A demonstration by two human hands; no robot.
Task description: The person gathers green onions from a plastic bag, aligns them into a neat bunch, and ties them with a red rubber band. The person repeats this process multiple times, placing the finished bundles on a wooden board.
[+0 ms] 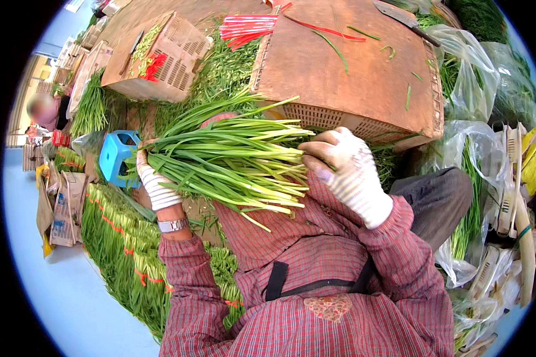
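Observation:
A loose bunch of garlic chives (pixel 232 156) lies across my lap, green leaves to the left and pale stem ends to the right. My left hand (pixel 154 178), in a white knitted glove, holds the bunch around its leafy end. My right hand (pixel 344 169), gloved too, is at the pale stem ends with its fingers bent; whether it pinches a stem is unclear. Beyond the chives stands an upturned plastic crate with a brown board top (pixel 339 76). Red-and-white ties (pixel 248 29) hang over its left edge, and a large knife (pixel 404 20) rests at its far right corner.
Chive bundles with red ties (pixel 129 250) are stacked at left, near a blue plastic stool (pixel 116 156). Another board-topped crate (pixel 178 53) stands at upper left. Leaf trimmings (pixel 232 67) cover the floor between crates. Plastic bags of greens (pixel 469 80) line the right. A person (pixel 49 111) is at far left.

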